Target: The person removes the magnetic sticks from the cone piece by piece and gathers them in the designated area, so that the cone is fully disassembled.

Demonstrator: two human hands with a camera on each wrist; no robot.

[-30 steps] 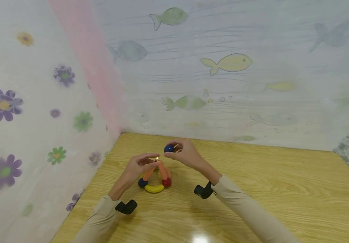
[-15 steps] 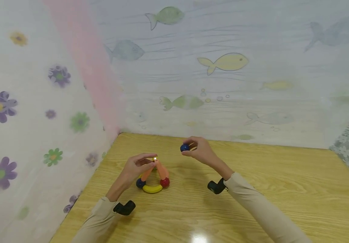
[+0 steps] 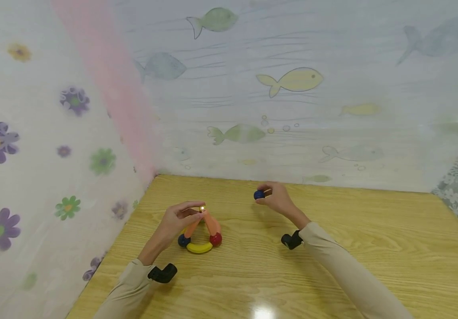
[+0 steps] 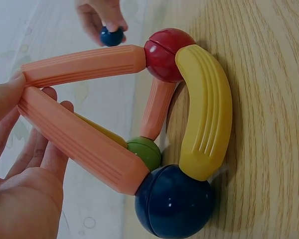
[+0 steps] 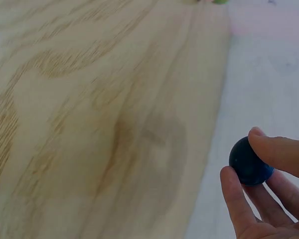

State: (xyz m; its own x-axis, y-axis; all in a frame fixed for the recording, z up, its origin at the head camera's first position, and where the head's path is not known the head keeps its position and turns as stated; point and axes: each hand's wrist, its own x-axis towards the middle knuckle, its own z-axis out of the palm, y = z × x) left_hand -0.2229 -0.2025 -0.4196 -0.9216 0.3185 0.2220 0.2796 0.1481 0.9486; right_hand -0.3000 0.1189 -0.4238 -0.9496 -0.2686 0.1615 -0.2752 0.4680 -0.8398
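Pinching a blue ball [image 3: 258, 194] in right hand [image 3: 277, 199], left hand [image 3: 177, 220] gripping orange rods [image 3: 211, 221], bare desk [image 3: 372, 239] rightward, no writing legible.

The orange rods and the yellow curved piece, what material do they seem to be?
The orange rods and the yellow curved piece look like matte moulded plastic: even colour and fine ribs along their length. The balls at the joints, such as the dark blue ball, look glossier, with small highlights.

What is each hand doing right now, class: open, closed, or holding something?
Left hand: pinches the orange rods at the top of the toy frame.
Right hand: grip closed on a small blue ball.
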